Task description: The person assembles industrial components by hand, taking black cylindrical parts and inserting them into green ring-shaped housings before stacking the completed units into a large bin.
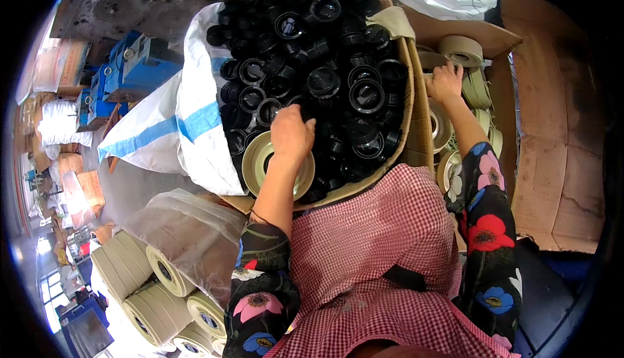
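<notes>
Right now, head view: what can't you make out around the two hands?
- Left hand: fingertips sunk among the black caps, so whether it grips one is hidden.
- Beige disc: partly covered by the left wrist.
- Right hand: palm faces away; the hold on the beige rolls is unclear.
- Box depth: hidden by caps.
- Left background: bent and blurred by the fisheye rim.

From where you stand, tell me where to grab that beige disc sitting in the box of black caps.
Probably take the beige disc by its raised outer rim on the near-left edge, coming from above. It lies tilted, dished face up, against the white sack, and that rim stands free of the black caps. The left hand covers its far-right side.
</notes>
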### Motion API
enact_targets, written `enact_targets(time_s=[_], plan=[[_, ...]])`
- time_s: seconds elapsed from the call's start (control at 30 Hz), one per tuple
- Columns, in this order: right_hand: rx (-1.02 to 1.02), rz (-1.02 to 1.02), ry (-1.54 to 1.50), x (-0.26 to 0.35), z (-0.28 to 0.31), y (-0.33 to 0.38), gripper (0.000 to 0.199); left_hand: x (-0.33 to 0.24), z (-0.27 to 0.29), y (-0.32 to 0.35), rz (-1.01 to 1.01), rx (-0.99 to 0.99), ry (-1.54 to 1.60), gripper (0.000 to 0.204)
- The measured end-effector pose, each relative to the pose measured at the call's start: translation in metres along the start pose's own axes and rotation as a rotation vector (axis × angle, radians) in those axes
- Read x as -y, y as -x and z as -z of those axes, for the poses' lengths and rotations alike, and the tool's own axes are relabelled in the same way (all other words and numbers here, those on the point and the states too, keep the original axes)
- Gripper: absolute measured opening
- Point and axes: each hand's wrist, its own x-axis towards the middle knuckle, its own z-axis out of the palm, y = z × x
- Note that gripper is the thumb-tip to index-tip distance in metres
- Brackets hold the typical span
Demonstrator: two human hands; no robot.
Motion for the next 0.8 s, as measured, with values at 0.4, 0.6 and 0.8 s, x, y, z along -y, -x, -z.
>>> enact_targets(time_s=[0.4, 0.6, 0.8], plan=[[-0.636, -0.045, -1.137, -0.055, 0.081, 0.111, 0.022, -0.018, 0.058, 0.013, 0.134, 0.025, 0.619, 0.020], [-0.243, 0.042, -2.407, 0.013, 0.230, 0.144, 0.029, -0.025, 0.059, 0.041, 0.069, 0.164, 1.632, 0.010], [0.087, -0.024, -1.913, 0.165, 0.209, 0.148, 0.049, -0.021, 0.091, 0.059, 0.175, 0.198, 2.081, 0.021]])
